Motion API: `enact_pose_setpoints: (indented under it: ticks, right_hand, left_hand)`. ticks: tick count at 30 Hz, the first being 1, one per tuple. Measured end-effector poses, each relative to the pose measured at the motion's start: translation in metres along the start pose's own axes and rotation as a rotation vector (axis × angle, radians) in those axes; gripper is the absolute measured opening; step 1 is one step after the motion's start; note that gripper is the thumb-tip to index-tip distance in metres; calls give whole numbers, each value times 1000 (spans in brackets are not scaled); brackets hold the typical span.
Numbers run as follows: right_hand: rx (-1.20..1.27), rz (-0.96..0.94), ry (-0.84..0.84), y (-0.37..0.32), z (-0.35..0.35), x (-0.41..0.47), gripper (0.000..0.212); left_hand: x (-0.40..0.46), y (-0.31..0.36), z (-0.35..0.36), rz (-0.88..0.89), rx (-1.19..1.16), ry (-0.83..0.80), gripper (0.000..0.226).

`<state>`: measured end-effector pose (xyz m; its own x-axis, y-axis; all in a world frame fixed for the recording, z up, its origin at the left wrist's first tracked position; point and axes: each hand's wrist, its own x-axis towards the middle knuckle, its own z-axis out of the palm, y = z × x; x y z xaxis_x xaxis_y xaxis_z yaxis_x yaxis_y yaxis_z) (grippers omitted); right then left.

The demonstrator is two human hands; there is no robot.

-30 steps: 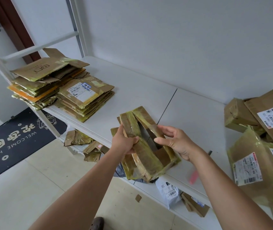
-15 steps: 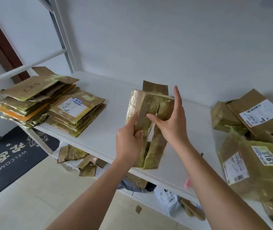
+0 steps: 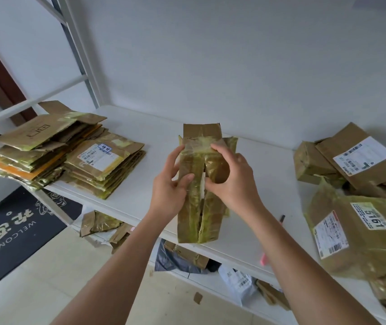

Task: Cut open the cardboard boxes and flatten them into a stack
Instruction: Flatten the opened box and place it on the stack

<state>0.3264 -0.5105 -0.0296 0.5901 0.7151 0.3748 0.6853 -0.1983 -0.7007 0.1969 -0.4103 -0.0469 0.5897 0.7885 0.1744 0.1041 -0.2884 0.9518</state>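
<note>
Both hands hold a taped cardboard box (image 3: 199,191) upright above the front edge of the white shelf (image 3: 140,200). The left hand (image 3: 168,186) grips its left panel, thumb on the front face. The right hand (image 3: 232,181) curls round the right panel, fingertips at the upper edge, thumb by the slit down the middle.

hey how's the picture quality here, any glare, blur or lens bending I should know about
Head view: soft, even light with faint shadows; the tape on the box in both hands, left and right, and on the flat stack, shows a yellow-green sheen; the wide lens bows the shelf edge and the frame post; the hands look slightly soft.
</note>
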Motion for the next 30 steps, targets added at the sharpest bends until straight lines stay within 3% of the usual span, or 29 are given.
enact_pose_setpoints:
  ticks: [11, 21, 25, 30]
  right_hand:
    - [81, 43, -113, 15, -22, 5, 72]
    - [71, 80, 111, 11, -11, -6, 67]
    - [16, 70, 133, 11, -6, -5, 60]
    - [115, 109, 82, 5, -18, -8, 56]
  left_hand:
    - [0, 2, 8, -2, -2, -97, 66]
    - [3, -2, 16, 72, 87, -161, 63]
    - [2, -2, 15, 87, 86, -159, 64]
    - [1, 0, 13, 92, 123, -153, 65]
